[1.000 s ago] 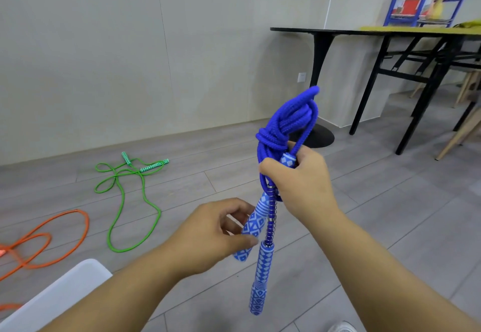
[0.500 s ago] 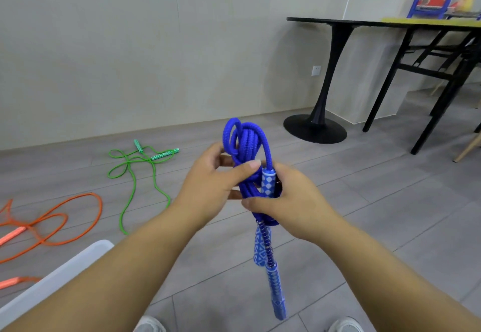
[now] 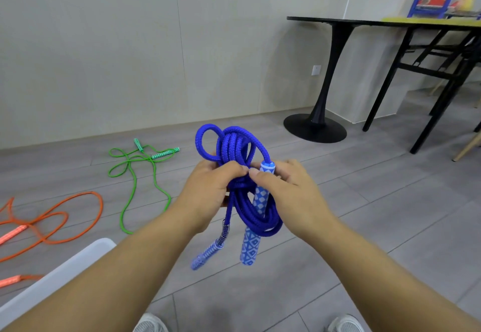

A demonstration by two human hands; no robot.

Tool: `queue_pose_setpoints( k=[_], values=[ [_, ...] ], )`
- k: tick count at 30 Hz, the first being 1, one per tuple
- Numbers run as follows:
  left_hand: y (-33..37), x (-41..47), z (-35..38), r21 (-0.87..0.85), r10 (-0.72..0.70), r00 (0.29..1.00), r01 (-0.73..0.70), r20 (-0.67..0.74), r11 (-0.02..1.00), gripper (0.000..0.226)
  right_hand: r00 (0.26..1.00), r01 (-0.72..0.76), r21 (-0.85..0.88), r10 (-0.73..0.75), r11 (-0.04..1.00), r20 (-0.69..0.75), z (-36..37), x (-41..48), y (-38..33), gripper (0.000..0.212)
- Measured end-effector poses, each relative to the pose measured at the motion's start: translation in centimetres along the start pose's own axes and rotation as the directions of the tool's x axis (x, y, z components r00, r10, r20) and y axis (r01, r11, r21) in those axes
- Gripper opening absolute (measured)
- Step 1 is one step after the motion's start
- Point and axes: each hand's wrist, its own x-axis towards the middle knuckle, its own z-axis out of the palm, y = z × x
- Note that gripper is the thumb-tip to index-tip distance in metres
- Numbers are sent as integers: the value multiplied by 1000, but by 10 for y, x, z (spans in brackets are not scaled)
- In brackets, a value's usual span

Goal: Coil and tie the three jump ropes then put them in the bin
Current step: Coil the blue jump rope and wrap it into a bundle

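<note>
Two hands grip a coiled blue braided jump rope (image 3: 232,146) above the grey tiled floor (image 3: 390,201).
A white plastic bin (image 3: 65,266) shows its corner at lower left. The left hand (image 3: 208,191) curls its fingers round the bundle's middle, and the right hand (image 3: 289,191) pinches the rope and one blue-and-white patterned handle (image 3: 251,248); loops rise above, handles hang below. Farther left, a thin orange jump rope (image 3: 65,217) and a thin green jump rope (image 3: 132,175) lie loose. A black pedestal table (image 3: 338,21) stands by the wall.
</note>
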Motion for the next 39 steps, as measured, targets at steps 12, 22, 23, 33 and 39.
queue_pose_setpoints(
  k=[12, 22, 23, 33, 39],
  values=[
    [-5, -2, -2, 279, 60, 995, -82, 86, 957, 25, 987, 23, 61, -13, 998, -160, 1, 2, -3, 25],
    [-11, 2, -8, 47, 22, 984, -31, 176, 998, 27, 969, -184, 354, 229, 917, -88, -3, 6, -12, 25],
    [-11, 3, -8, 13, 25, 985, -27, 170, 1000, 26, 969, -193, 351, 235, 916, -81, -3, 6, -12, 23],
    [-8, 6, -6, -284, 68, 998, -59, 19, 957, 40, 999, 6, -27, -7, 1000, -54, 12, -10, 7, 3],
    [-6, 5, -6, -296, 65, 997, -72, -32, 953, 34, 997, -57, 57, 54, 997, 54, 11, -9, 15, 15]
  ],
)
